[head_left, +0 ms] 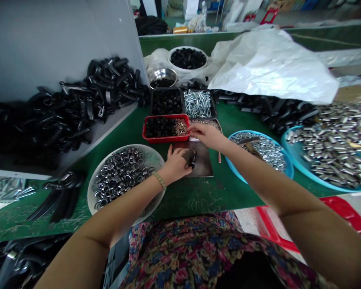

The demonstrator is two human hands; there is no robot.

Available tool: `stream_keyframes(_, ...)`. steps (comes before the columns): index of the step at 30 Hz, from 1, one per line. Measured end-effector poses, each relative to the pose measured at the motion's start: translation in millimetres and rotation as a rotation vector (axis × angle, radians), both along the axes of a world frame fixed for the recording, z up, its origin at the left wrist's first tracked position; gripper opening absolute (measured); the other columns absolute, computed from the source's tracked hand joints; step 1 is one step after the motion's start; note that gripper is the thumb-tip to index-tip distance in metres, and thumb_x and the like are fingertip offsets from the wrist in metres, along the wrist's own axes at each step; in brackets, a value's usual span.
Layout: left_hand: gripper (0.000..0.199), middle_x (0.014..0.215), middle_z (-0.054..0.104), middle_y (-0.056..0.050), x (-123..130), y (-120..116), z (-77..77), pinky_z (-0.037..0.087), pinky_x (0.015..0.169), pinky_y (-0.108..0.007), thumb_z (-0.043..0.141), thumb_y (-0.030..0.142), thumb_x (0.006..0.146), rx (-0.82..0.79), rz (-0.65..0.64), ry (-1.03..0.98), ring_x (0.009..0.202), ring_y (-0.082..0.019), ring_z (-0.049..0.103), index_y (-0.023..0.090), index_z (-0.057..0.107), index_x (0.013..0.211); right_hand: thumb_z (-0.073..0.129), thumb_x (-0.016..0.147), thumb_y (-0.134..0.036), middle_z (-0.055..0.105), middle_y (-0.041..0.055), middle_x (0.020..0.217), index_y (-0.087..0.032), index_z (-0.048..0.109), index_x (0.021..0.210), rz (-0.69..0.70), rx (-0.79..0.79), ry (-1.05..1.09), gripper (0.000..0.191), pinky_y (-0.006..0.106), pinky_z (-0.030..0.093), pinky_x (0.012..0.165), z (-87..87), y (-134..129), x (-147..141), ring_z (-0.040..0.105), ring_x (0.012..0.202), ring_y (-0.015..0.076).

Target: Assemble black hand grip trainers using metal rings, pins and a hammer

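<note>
Hands at a bench, seen from the wearer's head. Left hand (177, 163): fingers curled round a black part (193, 159), low over the metal plate (205, 161); the part's end shows at the right of the grip, the rest is covered, so its long axis cannot be told. Right hand (202, 133): at the right edge of the red tray (166, 139), thumb and fingers drawn close together; whether anything is pinched between them cannot be told. The small pins (180, 127) lie in the tray's right end, just left of the right fingertips, which are the nearer; the black part lies on the body side of the right hand
</note>
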State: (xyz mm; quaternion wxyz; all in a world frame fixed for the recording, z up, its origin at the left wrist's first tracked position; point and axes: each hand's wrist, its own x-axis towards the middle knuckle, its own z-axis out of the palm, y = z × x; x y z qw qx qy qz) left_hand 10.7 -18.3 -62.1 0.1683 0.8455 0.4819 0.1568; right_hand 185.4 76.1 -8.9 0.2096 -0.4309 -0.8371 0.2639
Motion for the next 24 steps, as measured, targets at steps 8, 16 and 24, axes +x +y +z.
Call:
stream_keyframes(8,0.059,0.13,0.054,-0.012,4,4,-4.9,0.023,0.108,-0.052,0.062,0.029,0.069,-0.025,0.064,-0.058,0.119,-0.031,0.045,0.018,0.049,0.125,0.056,0.085,-0.023,0.066,0.0021,0.079,-0.017,0.061,0.084,-0.153,-0.137,0.108,0.008,0.028,0.045,0.07,-42.6,-51,21,0.059,0.075,0.0158)
stream_keyframes(16,0.063,0.13,0.052,-0.016,7,3,-2.7,0.03,0.1,-0.05,0.063,0.034,0.069,-0.007,0.065,0.001,0.117,-0.033,0.043,0.016,0.046,0.128,0.052,0.09,-0.022,0.063,0.0079,0.083,-0.015,0.061,0.084,-0.184,0.15,-0.072,0.012,0.03,0.042,0.073,-53.5,-59,14,0.057,0.08,0.0189)
stream_keyframes(24,0.059,0.121,0.057,-0.013,10,1,-2.6,0.03,0.099,-0.046,0.059,0.036,0.072,0.041,0.101,0.088,0.115,-0.03,0.045,0.015,0.047,0.126,0.043,0.096,-0.031,0.064,0.0131,0.104,-0.017,0.063,0.108,-0.107,0.418,-0.451,0.027,0.035,0.041,0.081,-43.4,-73,39,0.056,0.096,0.0246)
